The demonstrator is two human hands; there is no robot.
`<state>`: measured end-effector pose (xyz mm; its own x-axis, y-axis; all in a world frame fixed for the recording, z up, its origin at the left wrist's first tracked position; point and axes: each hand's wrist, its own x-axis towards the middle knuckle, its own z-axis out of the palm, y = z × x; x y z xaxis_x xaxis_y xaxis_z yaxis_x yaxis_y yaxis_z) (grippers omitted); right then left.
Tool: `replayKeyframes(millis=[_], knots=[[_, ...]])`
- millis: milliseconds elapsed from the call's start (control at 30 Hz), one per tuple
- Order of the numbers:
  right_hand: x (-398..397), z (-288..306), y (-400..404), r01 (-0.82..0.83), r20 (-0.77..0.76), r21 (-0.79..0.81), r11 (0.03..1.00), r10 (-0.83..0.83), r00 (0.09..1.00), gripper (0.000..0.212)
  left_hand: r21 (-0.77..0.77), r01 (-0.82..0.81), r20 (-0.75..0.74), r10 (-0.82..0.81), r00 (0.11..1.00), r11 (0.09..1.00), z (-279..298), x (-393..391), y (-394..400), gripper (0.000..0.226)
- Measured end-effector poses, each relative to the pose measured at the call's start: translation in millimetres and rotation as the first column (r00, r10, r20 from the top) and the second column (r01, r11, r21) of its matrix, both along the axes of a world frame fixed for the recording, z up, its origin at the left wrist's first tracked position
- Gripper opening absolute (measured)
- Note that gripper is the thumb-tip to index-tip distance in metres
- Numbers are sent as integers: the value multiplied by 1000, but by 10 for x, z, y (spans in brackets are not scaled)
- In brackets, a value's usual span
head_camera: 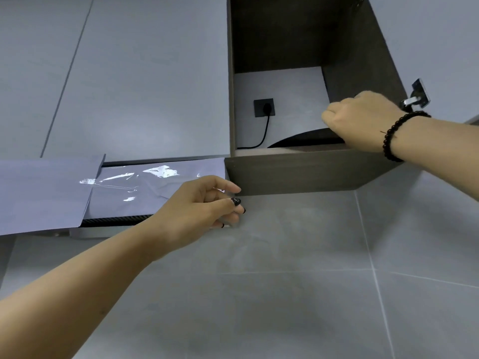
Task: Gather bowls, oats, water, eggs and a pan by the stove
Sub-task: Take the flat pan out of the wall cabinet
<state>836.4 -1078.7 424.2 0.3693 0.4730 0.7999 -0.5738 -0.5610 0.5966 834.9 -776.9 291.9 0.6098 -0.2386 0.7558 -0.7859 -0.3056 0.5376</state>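
Basically early stage: person looking up into an open upper cabinet [290, 174], nothing gathered in view yet. Right hand [363, 120] reaches inside, over the cabinet floor's front edge, fingers curled into a fist around the rim of a dark curved object [298, 137] lying on the cabinet floor. That object is probably the pan (a judgement; only a black arc shows, rest hidden by the lip and the hand). A beaded bracelet [396, 136] sits on that wrist. Left hand [207, 203] is lower, beside the cabinet's bottom left corner, at the edge of a film-wrapped range hood panel [155, 187]; fingers loosely bent and close together, thumb and index nearly meeting, and I cannot tell whether they pinch anything or just brace there. Inside the cabinet: a wall socket [264, 107] with a black cord [261, 137] plugged in, running down and off to the left. A door hinge [417, 95] shows on the right wall.

Progress: bowls, oats, water and eggs not visible anywhere, stove not in frame. Done so far, as shown: cabinet open, hand on the likely pan. Left: lift it out, carry it to the stove, then fetch everything else.
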Motion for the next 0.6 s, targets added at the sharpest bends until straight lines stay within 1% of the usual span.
replayKeyframes(millis=[33,67,100,133,167,200,233,267,300,333,400,467,600], knots=[[-39,-18,-8,-118,-12,44,992,119,993,11,-2,12,-1,-12,1000,1000,-5,17,-42,17],[-54,-25,-17,-247,-37,124,961,254,967,15,1,22,-1,-22,1000,1000,-13,33,-84,17],[-64,-27,-42,-336,-60,239,911,359,932,27,8,36,-2,-36,999,999,-21,50,-148,17],[-74,-33,-24,-357,-97,376,855,419,903,40,14,45,-4,-45,999,999,-24,57,-202,17],[-52,-28,-6,-335,-132,466,819,439,889,46,18,56,-4,-56,998,998,-30,64,-246,17],[-28,-27,-10,-304,-155,520,798,438,885,42,23,73,-6,-73,997,997,-29,64,-310,17],[45,-25,-14,-303,-158,548,780,452,878,31,28,88,-6,-88,996,996,-33,57,-353,17],[82,-34,-24,-328,-127,571,753,475,871,19,37,104,-2,-104,995,994,-24,39,-404,17],[119,-43,-22,-360,-87,573,736,491,867,13,46,116,1,-116,993,992,-21,24,-437,17],[118,-47,-23,-376,-48,561,738,483,875,12,55,124,8,-125,992,991,-2,1,-472,17],[99,-65,-8,-367,-17,504,782,434,901,16,68,132,19,-134,991,989,23,-43,-517,17],[2,-75,-6,-380,13,444,811,418,908,17,81,137,31,-140,990,987,61,-94,-536,17],[-279,-103,-113,-488,80,374,789,496,864,18,48,133,43,-135,990,990,127,-130,-547,17]])
